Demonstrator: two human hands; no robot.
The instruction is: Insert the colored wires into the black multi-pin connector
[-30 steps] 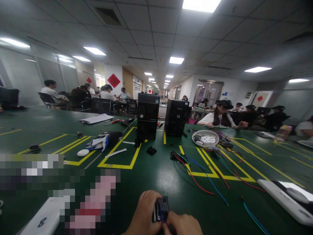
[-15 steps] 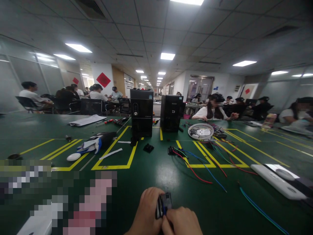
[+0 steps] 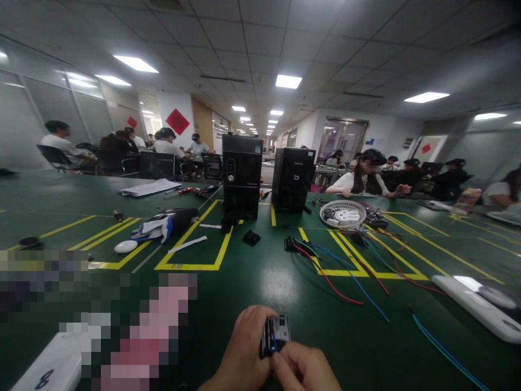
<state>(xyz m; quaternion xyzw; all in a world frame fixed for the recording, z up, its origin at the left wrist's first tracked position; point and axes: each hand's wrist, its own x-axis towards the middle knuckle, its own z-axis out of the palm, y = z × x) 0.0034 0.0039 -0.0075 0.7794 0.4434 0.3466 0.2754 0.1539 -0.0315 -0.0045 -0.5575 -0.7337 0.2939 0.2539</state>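
My left hand [image 3: 249,345], at the bottom centre, is wrapped round a small black plastic housing [image 3: 282,327] with slots in its face. A short blue wire [image 3: 275,342] runs along the housing's opening. At its lower end, the thumb and forefinger of my right hand [image 3: 307,365] are pinched on that wire. The palm side of both hands and the housing's lower part are hidden. Ahead and to the right lie black connectors [image 3: 293,245] with red, green and blue wires. A loose pair of blue and green wires [image 3: 437,345] curves along the right.
Two black computer towers [image 3: 243,174] stand at the back. A white basket [image 3: 342,213] of parts is right of them. Gloves [image 3: 157,231], a white mouse [image 3: 126,246] and a black piece [image 3: 251,237] lie on the green table [image 3: 228,293]. A co-worker [image 3: 362,176] sits across.
The camera view has shifted slightly left and down. My right fingers have moved a little lower on the housing, and more of the blue wire shows. The left hand keeps its hold.
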